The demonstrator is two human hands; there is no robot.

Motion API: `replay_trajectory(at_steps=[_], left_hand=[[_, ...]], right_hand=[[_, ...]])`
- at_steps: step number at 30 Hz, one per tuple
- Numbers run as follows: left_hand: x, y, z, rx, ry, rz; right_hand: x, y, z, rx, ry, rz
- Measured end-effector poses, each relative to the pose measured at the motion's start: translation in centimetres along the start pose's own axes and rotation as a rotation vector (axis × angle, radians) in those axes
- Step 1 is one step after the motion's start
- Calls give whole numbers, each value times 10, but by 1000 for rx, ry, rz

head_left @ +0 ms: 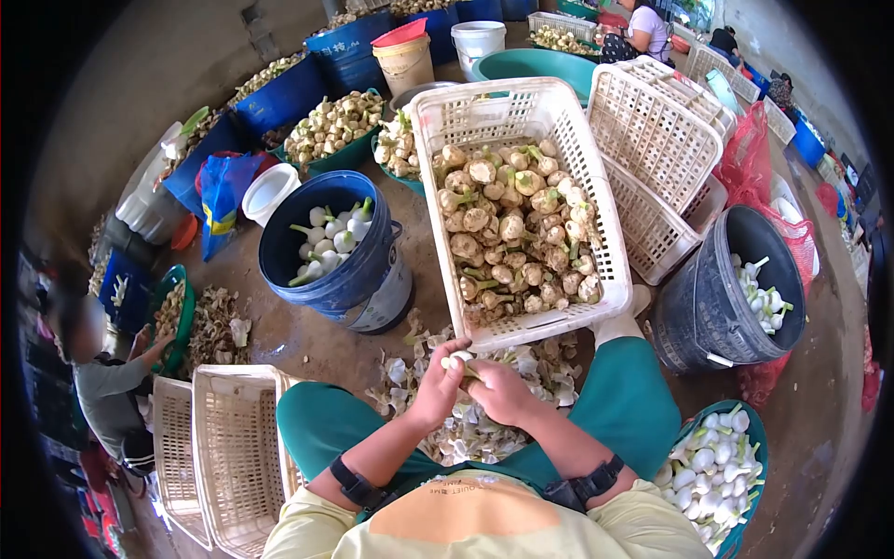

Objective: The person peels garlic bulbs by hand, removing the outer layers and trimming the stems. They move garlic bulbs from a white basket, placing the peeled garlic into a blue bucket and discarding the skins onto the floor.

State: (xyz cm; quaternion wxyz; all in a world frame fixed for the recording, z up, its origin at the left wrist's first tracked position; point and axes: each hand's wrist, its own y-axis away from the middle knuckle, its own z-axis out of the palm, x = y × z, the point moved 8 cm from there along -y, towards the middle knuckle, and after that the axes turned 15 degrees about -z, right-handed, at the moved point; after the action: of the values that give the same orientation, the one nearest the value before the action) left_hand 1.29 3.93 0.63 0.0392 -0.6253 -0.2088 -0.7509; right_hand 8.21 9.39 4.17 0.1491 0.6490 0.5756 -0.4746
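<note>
Between my two hands is a white garlic bulb [457,358] with a short green stem. My left hand [436,387] is closed around the bulb itself. Fingers of my right hand [501,391] are pinched at the stem side; whether they also hold a small tool is hidden. Just beyond my hands, a white plastic crate [431,177] tilts toward me, full of unpeeled brownish garlic bulbs [512,228]. Below my hands, a heap of papery garlic skins [484,433] lies on the floor between my knees.
A blue bucket [307,289] at left and a black bucket [694,321] at right hold peeled bulbs. A green basin [759,456] of white bulbs sits at my right side. Crates [233,447] stand at left, others [656,130] at right. A co-worker [112,391] sits far left.
</note>
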Motion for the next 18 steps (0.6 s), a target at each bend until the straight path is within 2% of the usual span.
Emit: replay_trajectory(at_steps=[2, 3, 4, 6, 7, 8, 10, 12, 14, 16, 17, 18], left_hand=[[-16, -4, -17, 141, -33, -181], [-9, 1, -17, 204, 46, -267], [-5, 4, -17, 206, 46, -269], [13, 8, -2, -32, 3, -81], [8, 6, -1, -121, 48, -78], [4, 6, -6, -119, 50, -77], [-11, 10, 5, -386, 474, -325], [-9, 9, 7, -422, 517, -362], [3, 7, 13, -388, 396, -329], [-4, 0, 9, -330, 389, -332], [4, 0, 6, -330, 467, -294], [14, 0, 3, -327, 542, -258]], right_hand=[[3, 0, -1, -59, -388, 143], [9, 3, -1, -79, -439, 106], [17, 6, -8, -80, -441, 106], [26, 14, -14, -182, -711, 125], [31, 19, -22, -185, -712, 125], [40, 25, -29, -174, -746, 191], [49, 30, -36, -159, -778, 259], [36, 23, -52, -56, -845, 4], [0, 13, -39, 33, -1252, 52], [-4, 9, -23, 15, -1281, -33], [11, 11, -15, 105, -1360, -36], [15, 12, -9, 100, -1364, -35]])
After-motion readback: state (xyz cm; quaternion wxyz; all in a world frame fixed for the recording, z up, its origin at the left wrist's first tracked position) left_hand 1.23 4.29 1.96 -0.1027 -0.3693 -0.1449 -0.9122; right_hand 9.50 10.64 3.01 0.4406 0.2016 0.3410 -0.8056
